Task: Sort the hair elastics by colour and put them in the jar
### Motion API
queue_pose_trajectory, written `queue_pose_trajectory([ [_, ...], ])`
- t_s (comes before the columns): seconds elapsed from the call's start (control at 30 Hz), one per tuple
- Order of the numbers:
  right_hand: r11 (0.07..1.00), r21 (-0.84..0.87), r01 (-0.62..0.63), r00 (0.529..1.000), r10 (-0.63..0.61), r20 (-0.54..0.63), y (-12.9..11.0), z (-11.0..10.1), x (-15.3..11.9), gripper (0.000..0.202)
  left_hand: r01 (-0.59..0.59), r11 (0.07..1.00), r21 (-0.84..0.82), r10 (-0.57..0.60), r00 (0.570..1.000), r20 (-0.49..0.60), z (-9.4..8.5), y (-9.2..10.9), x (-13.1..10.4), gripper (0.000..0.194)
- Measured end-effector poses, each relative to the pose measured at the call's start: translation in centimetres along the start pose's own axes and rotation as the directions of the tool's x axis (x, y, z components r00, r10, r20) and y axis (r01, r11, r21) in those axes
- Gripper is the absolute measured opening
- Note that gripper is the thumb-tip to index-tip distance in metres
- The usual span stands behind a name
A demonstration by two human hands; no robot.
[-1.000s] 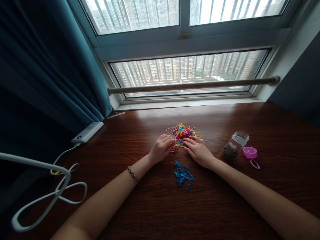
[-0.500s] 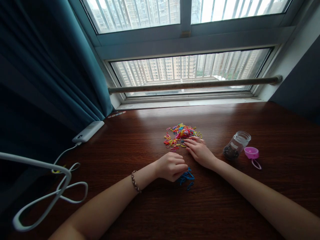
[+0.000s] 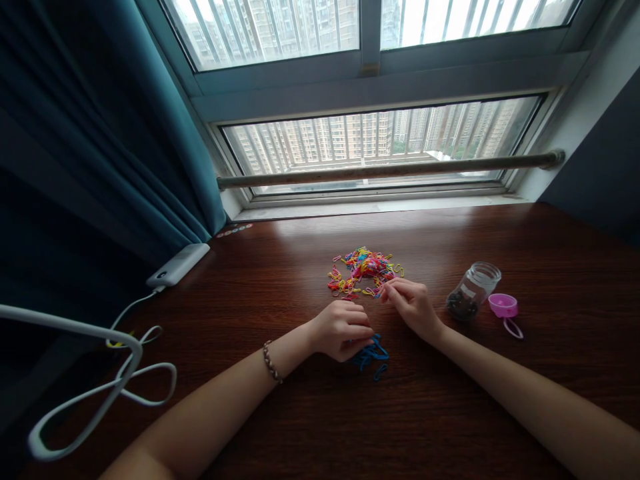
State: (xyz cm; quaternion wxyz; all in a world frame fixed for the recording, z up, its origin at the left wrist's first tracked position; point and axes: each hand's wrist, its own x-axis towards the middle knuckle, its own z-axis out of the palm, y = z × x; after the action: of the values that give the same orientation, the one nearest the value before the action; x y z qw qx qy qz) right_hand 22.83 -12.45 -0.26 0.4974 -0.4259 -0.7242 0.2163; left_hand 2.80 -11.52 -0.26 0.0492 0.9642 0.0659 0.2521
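Note:
A loose heap of multicoloured plastic stitch markers (image 3: 367,265) lies on the dark wooden table. At its near right edge is my right hand (image 3: 411,308), fingers curled together in a pinch; whatever is between the fingertips is too small to make out. Closer to me, a small group of blue stitch markers (image 3: 373,353) lies on the wood, one of them a little apart. My left hand (image 3: 343,330) hovers over or rests at their left side, fingers bent and closed downward. Its fingertips are hidden, so I cannot tell what it holds.
To the right, a clear jar (image 3: 474,291) with dark contents lies tilted beside a pink lid (image 3: 504,306) with a loop. A white power strip (image 3: 179,264) sits by the blue curtain (image 3: 165,133), its cable running left. A white curved tube (image 3: 100,333) crosses the left foreground.
My right hand has drawn back slightly to the right from the heap, and its spread fingers have curled into a pinch. The left hand has barely moved.

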Motion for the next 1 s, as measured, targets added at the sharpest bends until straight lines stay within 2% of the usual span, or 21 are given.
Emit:
queue_pose_trajectory([
  [0.1, 0.998, 0.056, -0.009, 0.992, 0.002, 0.127, -1.0, 0.1, -0.5, 0.036, 0.161, 0.987, -0.017, -0.162, 0.976, -0.145, -0.3, -0.9, -0.3, 0.011],
  [0.17, 0.997, 0.078, 0.014, 0.969, -0.033, 0.245, -1.7, 0.2, -1.0, 0.033, 0.349, 0.937, 0.014, -0.331, 0.9, -0.283, -0.5, -2.0, -0.5, 0.012],
  [0.23, 0.994, 0.092, 0.064, 0.933, -0.092, 0.347, -2.2, 0.4, -1.4, 0.032, 0.517, 0.853, 0.068, -0.461, 0.809, -0.365, -0.5, -3.3, -0.6, 0.014],
  [0.3, 0.99, 0.086, 0.112, 0.911, -0.137, 0.388, -2.4, 0.5, -1.5, 0.03, 0.629, 0.766, 0.131, -0.552, 0.749, -0.367, -0.3, -4.4, -0.6, 0.016],
  [0.37, 0.989, 0.04, 0.141, 0.926, -0.146, 0.347, -2.1, 0.5, -1.1, 0.026, 0.688, 0.7, 0.192, -0.613, 0.717, -0.333, -0.1, -5.0, -0.5, 0.019],
  [0.47, 0.987, -0.103, 0.127, 0.977, -0.106, 0.187, -0.9, 0.6, 0.2, 0.022, 0.704, 0.662, 0.256, -0.655, 0.71, -0.258, 0.3, -5.2, -0.2, 0.022],
  [0.53, 0.971, -0.21, 0.114, 0.989, -0.091, 0.118, 0.0, 0.9, 1.5, 0.024, 0.692, 0.667, 0.275, -0.661, 0.721, -0.21, 0.5, -5.1, 0.0, 0.023],
  [0.67, 0.901, -0.402, 0.16, 0.981, -0.1, 0.166, 1.8, 2.5, 4.4, 0.029, 0.682, 0.679, 0.27, -0.67, 0.727, -0.15, 0.7, -5.1, 0.3, 0.028],
  [0.77, 0.852, -0.516, 0.09, 0.986, -0.002, 0.169, 2.7, 4.2, 5.8, 0.031, 0.693, 0.678, 0.248, -0.687, 0.716, -0.123, 0.8, -5.2, 0.2, 0.03],
  [0.87, 0.832, -0.554, 0.029, 0.989, 0.059, 0.139, 3.4, 5.3, 6.1, 0.028, 0.688, 0.687, 0.234, -0.686, 0.72, -0.104, 0.7, -5.3, -0.1, 0.032],
  [1.0, 0.889, -0.458, 0.011, 0.999, 0.009, 0.042, 4.3, 5.3, 5.8, 0.028, 0.682, 0.698, 0.218, -0.679, 0.727, -0.101, 0.4, -5.1, -0.2, 0.031],
])
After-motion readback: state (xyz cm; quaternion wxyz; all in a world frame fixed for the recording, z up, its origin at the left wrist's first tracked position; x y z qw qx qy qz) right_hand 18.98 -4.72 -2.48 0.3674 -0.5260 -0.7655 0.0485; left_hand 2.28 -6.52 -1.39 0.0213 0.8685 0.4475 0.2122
